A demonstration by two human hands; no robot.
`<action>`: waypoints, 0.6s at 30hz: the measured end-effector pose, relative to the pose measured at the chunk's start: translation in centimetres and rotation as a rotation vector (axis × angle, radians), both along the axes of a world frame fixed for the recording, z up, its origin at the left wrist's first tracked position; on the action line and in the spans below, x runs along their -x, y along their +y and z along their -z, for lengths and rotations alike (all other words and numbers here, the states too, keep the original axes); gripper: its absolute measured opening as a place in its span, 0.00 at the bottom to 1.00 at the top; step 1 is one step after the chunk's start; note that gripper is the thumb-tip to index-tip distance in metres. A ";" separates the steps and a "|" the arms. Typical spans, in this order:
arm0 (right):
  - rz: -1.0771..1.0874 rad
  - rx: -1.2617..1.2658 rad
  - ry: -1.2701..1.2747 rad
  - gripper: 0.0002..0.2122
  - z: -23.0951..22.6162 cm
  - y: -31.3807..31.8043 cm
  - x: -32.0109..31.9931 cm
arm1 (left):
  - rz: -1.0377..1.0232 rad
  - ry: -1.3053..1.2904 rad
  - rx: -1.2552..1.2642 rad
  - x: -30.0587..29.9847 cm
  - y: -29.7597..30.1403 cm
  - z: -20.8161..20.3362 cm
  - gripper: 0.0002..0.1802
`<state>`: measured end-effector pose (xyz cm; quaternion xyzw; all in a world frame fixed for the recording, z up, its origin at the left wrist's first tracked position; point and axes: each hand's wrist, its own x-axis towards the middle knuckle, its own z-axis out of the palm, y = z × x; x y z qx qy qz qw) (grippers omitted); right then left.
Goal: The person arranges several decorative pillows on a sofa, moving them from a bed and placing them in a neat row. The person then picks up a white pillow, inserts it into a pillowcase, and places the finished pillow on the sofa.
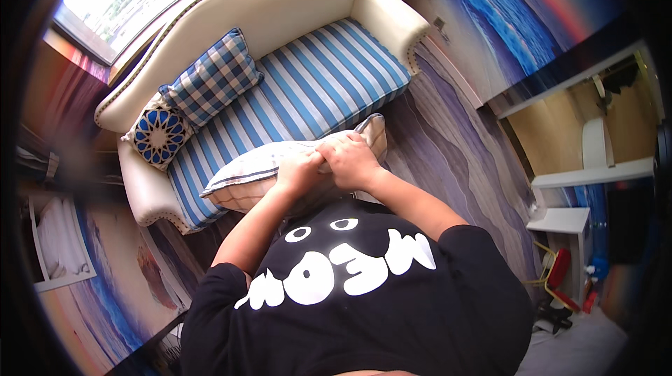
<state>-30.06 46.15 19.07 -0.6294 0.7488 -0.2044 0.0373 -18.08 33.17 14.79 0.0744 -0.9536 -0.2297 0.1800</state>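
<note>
In front of my body I hold a pale cushion with thin dark lines and a tan checked underside. My left hand is closed on its upper edge near the middle. Right beside it, my right hand grips the same edge, and the two hands touch. One corner of the cushion sticks up past my right hand. My fingertips are partly hidden, so any small thing between them cannot be made out. The cushion's lower part is hidden behind my forearms and black shirt.
Ahead stands a cream sofa with a blue-and-white striped seat. A blue checked cushion and a round-patterned blue cushion lean at its left end. On the right are a white shelf unit and a red folding chair.
</note>
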 end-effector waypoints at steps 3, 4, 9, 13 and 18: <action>-0.156 -0.074 -0.109 0.13 -0.1 -2.4 4.3 | -0.022 0.019 0.003 2.0 -1.0 -1.2 0.12; -0.214 -0.126 -0.146 0.13 -0.2 -3.4 5.4 | -0.035 0.043 -0.006 2.5 -1.4 -1.6 0.12; -0.220 0.003 -0.194 0.07 -0.1 -8.7 9.5 | -0.182 0.142 -0.208 3.7 -6.0 -2.7 0.15; -0.172 0.126 -0.203 0.06 1.2 -13.5 14.6 | -0.322 0.043 -0.103 4.0 -11.6 -1.3 0.27; -0.184 0.199 -0.241 0.07 2.5 -19.3 20.1 | -0.397 -0.083 -0.094 5.9 -17.4 2.0 0.35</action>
